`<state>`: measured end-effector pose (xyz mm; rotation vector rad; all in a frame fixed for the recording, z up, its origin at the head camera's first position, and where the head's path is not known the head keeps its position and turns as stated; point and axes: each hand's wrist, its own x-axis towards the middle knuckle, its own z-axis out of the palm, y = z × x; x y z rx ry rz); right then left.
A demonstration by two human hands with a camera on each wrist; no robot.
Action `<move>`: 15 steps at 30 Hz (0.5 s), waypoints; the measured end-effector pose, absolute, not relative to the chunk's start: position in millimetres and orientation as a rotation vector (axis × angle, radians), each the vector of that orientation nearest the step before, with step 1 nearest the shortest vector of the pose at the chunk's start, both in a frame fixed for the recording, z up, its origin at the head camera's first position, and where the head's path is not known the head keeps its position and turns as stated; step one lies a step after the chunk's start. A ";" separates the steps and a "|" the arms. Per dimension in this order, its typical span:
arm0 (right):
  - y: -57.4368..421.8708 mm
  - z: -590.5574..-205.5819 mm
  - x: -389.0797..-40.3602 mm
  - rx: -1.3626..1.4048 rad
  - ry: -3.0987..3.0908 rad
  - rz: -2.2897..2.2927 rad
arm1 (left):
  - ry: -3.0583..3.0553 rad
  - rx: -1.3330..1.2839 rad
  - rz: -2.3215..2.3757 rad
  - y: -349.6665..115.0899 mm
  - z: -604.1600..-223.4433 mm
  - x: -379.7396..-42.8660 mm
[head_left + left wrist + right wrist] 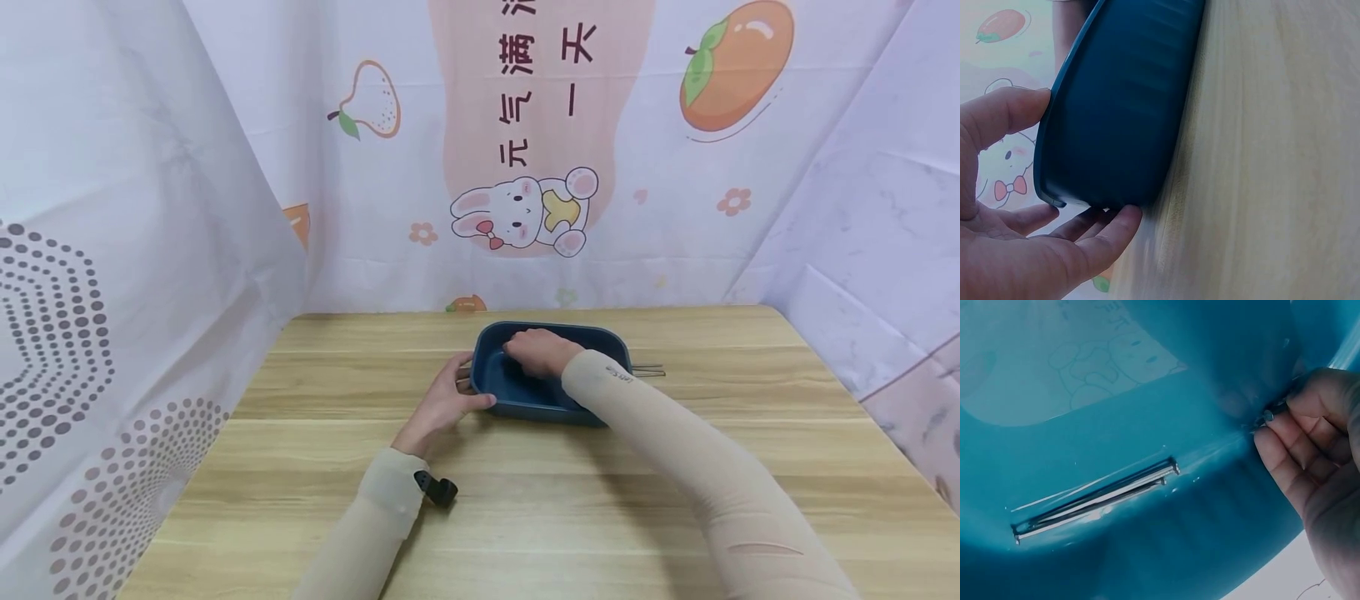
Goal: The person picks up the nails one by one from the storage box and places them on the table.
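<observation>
A dark blue rectangular container [525, 410] with rounded corners stands on the table. My left hand [442, 398] holds its left end, the thumb on the near rim and the fingers against the end wall, as the left wrist view shows up close. My right hand [542, 352] reaches down inside. In the right wrist view its thumb and fingers pinch a small metal nail [1268, 415], mostly hidden by the fingers. Several long metal nails [1097, 499] lie side by side on the container's floor, apart from that hand.
Two thin metal rods [648, 371] stick out past the container's right end. The wooden table [525, 517] extends around it. A white cloth [375, 183] with cartoon prints hangs behind, and more cloth hangs at both sides.
</observation>
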<state>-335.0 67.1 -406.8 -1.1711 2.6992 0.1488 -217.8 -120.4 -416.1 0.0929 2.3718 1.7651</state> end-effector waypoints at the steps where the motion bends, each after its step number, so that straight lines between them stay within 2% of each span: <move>1: 67.7 -406.8 -334.9 -1.167 2.697 0.133 | 2.370 0.085 1.766 -120.0 -416.0 -217.9; 15: 69.9 -394.3 -334.4 -1.170 2.734 0.100 | 2.354 0.093 1.789 -119.8 -418.1 -219.4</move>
